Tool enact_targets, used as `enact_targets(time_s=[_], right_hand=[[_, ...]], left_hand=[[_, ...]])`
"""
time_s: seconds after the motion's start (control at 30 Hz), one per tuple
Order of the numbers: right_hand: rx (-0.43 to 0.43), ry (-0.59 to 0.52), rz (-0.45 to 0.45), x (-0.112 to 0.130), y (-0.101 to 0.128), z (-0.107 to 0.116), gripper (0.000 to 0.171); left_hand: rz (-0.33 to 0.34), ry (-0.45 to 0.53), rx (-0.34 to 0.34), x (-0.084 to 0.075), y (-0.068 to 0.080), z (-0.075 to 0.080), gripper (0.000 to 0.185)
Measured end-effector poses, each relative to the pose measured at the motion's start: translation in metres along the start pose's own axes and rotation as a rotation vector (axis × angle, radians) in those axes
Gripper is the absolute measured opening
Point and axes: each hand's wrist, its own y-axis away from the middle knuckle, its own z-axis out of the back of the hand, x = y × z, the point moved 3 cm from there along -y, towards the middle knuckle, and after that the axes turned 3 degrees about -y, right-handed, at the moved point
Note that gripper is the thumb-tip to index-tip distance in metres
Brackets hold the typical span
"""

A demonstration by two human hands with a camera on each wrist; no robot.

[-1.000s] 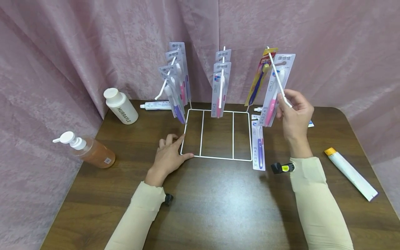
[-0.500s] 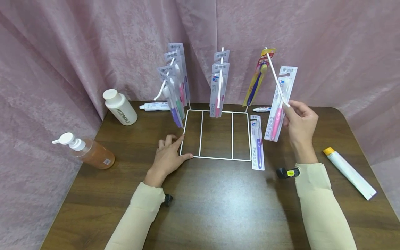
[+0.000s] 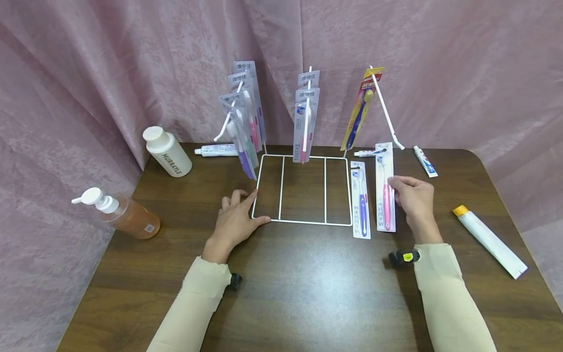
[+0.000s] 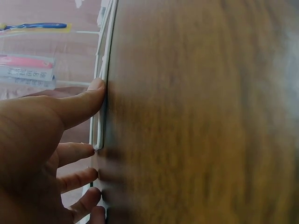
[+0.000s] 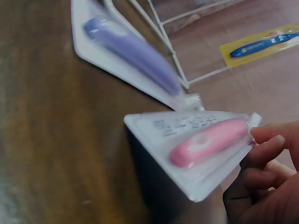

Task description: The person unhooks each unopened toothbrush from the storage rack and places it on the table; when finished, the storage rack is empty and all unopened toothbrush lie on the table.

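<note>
**Mia:** Down on the brown table (image 3: pixel 308 293), close to us, what are the two hands doing?

**Ben:** The left hand (image 3: pixel 235 222) lies flat with its fingers spread. It presses on the near left corner of the white wire rack (image 3: pixel 303 222). It has not moved.

**Mia:** And the right hand (image 3: pixel 413 203)?

**Ben:** It pinches the pink toothbrush pack (image 3: pixel 385 188) by its edge. The wrist camera shows the fingertips (image 5: pixel 268 140) on the side of the pack.

**Mia:** Where is that pack now?

**Ben:** A moment ago it was up in the air by the right peg (image 3: pixel 386 110). Now it is off the peg and down at the table. It sits just beside the purple toothbrush pack (image 3: pixel 360 199), right of the rack. From the wrist camera one side looks lifted a bit, so I think it is not let go yet.

**Mia:** So what does that mean?

**Ben:** I think one more pack is off. Two lie side by side.

**Mia:** What is left farther back?

**Ben:** The right peg keeps only the yellow pack (image 3: pixel 361 107). The middle peg has a few packs (image 3: pixel 305 117), and the left peg has more packs (image 3: pixel 244 117).

**Mia:** And way back?

**Ben:** A pink curtain (image 3: pixel 132 58).
</note>
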Motion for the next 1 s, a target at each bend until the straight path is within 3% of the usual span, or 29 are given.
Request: enact_targets(time_s=[0.1,0.2,0.57,0.73,1.0], right_hand=[[0.012,0.051,-0.015,-0.006,0.000,-0.003,0.035],[0.025,0.118,-0.028,-0.009,0.000,-0.006,0.044],[0.038,0.281,-0.002,-0.013,0.001,-0.012,0.042],[0.001,0.326,-0.004,-0.014,0.003,-0.012,0.042],[-0.040,0.297,0.049,-0.014,0.007,-0.012,0.041]], left_hand=[[0.002,0.002,0.001,0.000,0.000,0.000,0.097],[0.004,0.007,0.003,0.000,0.000,0.000,0.097],[0.002,0.006,-0.001,0.000,0.000,0.000,0.097],[0.000,0.009,0.000,0.000,0.000,0.000,0.096],[0.007,0.010,0.005,0.000,0.000,0.001,0.096]])
